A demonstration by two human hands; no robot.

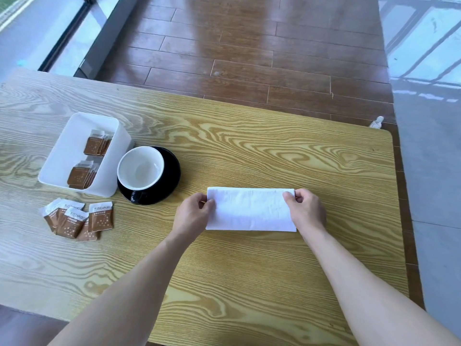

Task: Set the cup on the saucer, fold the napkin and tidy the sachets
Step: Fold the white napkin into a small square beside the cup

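Note:
A white napkin (250, 209) lies folded into a long rectangle in the middle of the table. My left hand (193, 216) pinches its left end, thumb on top near the far corner. My right hand (306, 211) pinches its right end the same way. To the left, a black cup with a white inside (140, 168) sits on a black saucer (172, 168), handle toward me. Several brown sachets (77, 218) lie loose on the table near the left. More sachets (83, 174) stand in two groups inside a white tray (74, 136).
The wooden table (274, 151) ends at the far edge and on the right, with a wood floor (249, 58) beyond. The white tray stands right beside the saucer. A small white object (377, 121) sits past the table's far right corner.

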